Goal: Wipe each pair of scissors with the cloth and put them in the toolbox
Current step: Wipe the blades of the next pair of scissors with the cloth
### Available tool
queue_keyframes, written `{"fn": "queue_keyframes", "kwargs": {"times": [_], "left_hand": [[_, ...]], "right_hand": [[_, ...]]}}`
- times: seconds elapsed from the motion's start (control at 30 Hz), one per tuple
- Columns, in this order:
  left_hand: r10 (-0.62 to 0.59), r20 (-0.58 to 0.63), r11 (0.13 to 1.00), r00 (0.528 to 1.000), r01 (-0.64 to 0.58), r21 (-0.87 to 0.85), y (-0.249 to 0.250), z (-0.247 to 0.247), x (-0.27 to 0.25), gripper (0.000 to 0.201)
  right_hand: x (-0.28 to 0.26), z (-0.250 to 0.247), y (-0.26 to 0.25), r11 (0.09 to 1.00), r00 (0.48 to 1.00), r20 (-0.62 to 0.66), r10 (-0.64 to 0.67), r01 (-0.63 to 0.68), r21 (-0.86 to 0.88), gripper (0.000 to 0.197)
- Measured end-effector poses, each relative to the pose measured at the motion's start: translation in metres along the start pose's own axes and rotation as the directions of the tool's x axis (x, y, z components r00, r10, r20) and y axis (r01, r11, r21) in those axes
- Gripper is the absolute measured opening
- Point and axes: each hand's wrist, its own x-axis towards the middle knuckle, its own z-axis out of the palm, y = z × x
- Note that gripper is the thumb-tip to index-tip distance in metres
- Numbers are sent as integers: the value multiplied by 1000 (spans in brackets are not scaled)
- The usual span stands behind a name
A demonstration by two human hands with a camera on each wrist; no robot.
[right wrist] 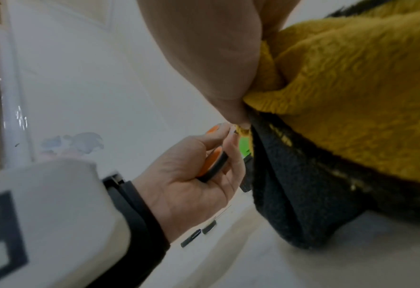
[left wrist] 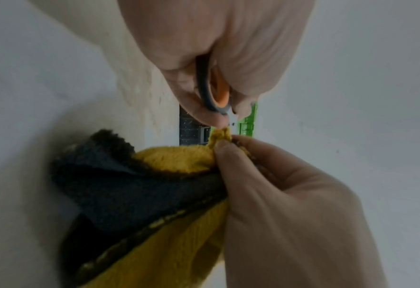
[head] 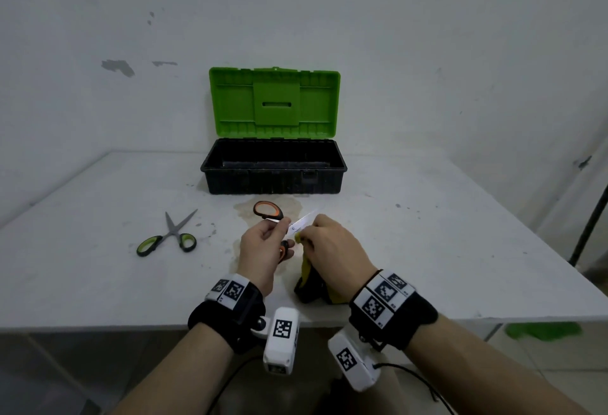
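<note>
Orange-and-black-handled scissors (head: 275,217) with bright steel blades sit in the person's left hand (head: 260,250), whose fingers and thumb curl round the handle loops and hold the pair above the white tabletop (head: 427,233), blades pointing to the right and away. At the blades, the right hand (head: 332,250) pinches a mustard-yellow and dark grey fleecy cloth (left wrist: 169,194) between thumb and curled fingers; a bunched yellow fold meets the blade near the pivot, and the rest of the cloth hangs down to the table. Further back stands the black plastic toolbox (head: 273,167), its green lid (head: 274,102) raised upright against the wall. A second pair, green-and-black-handled scissors (head: 171,237), lies open on the table well to the left of the hands.
</note>
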Motion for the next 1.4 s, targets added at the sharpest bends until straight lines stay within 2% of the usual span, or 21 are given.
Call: {"fn": "queue_keyframes", "kwargs": {"times": [0.2,0.37,0.57,0.67,0.8,1.0,1.17,1.3,1.4], "left_hand": [[-80,31,992,996,83,-98,5,2,1,31],[-53,8,992,999,53,-115,7,-1,-3,34],[-56,68,996,996,60,-63,3,4,-10,35],[-65,89,993,994,73,-92,5,5,-13,33],[-50,62,998,997,52,-31,-1,2,-12,35],[-66,94,997,993,70,-38,1,8,-14,35],[-39,70,999,997,38,13,-6,4,-13,38],[-24,73,1000,997,25,-7,-8,7,-15,37],[-26,49,999,998,28,-39,-5,3,-12,38]], "right_hand": [[7,-10,-9,999,998,-58,-2,4,44,23],[5,-7,-3,998,996,67,61,-62,8,23],[13,-12,-17,999,999,-31,11,-9,53,21],[13,-6,-19,1000,1000,-11,8,-8,29,22],[11,-13,-14,999,996,71,44,-45,15,24],[13,-18,-21,998,996,71,-59,58,24,22],[13,-20,-16,1000,993,113,20,-19,-6,21],[11,-19,-19,998,997,62,-40,37,48,22],[8,-21,-15,999,996,93,-2,-2,46,22]]}}
